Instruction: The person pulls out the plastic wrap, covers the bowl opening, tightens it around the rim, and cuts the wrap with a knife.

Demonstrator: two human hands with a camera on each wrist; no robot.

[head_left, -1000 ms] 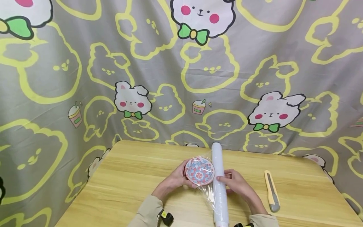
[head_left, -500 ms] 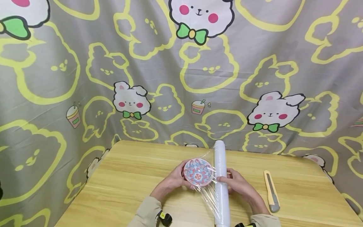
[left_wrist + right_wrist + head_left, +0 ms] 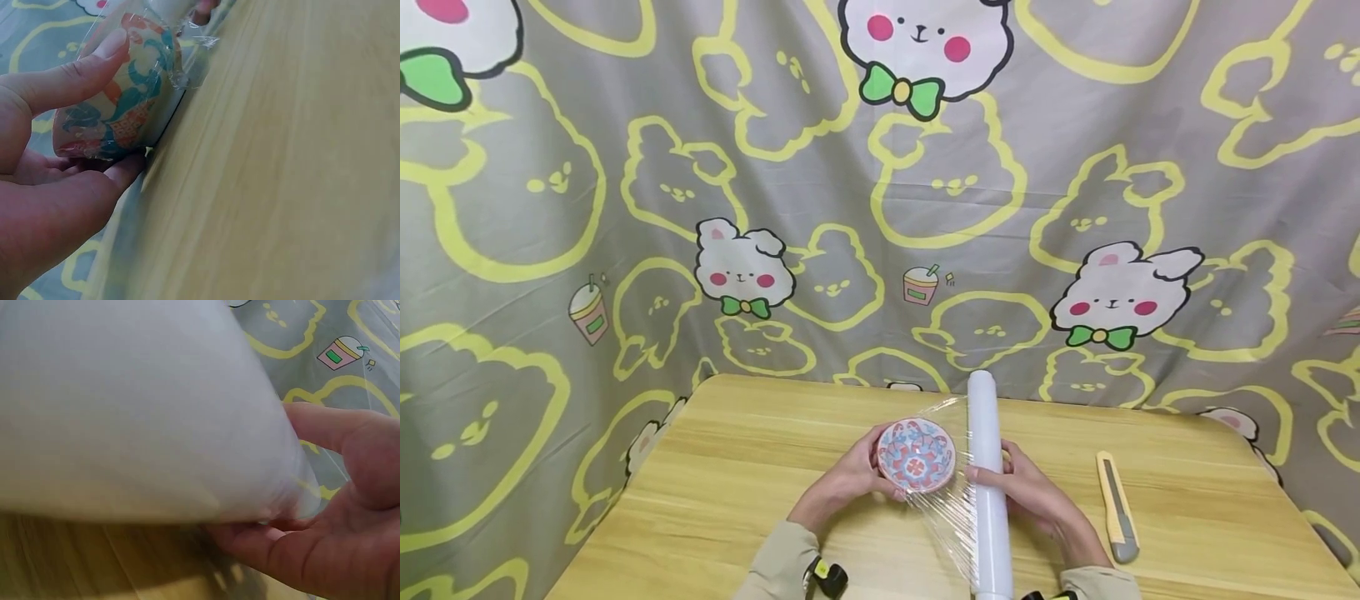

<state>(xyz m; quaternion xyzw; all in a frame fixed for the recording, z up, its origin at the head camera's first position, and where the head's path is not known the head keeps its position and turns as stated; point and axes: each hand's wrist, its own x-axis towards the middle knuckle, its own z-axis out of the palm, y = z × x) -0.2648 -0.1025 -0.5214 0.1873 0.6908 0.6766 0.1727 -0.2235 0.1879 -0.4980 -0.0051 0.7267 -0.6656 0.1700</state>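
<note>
A small bowl (image 3: 917,456) with a red and blue flower pattern is tilted toward the head camera, clear film over it. My left hand (image 3: 857,467) holds it from the left; in the left wrist view the thumb lies on the bowl's (image 3: 134,87) wrapped side and fingers go under its base. To the right a long white roll of cling film (image 3: 987,500) stands lengthwise away from me. My right hand (image 3: 1030,487) grips the roll near its middle, thumb on top. A sheet of film (image 3: 951,521) stretches in creases between bowl and roll. In the right wrist view the roll (image 3: 137,412) fills much of the picture.
A yellow and grey box cutter (image 3: 1117,507) lies on the wooden table (image 3: 760,433) right of my right hand. Behind the table and along its left side hangs a grey cartoon-print curtain (image 3: 820,183). The roll's far end reaches near the back edge.
The bowl in my left hand has moved a little left, and the roll in my right hand slightly right. The gap between them has widened, with more film stretched across it.
</note>
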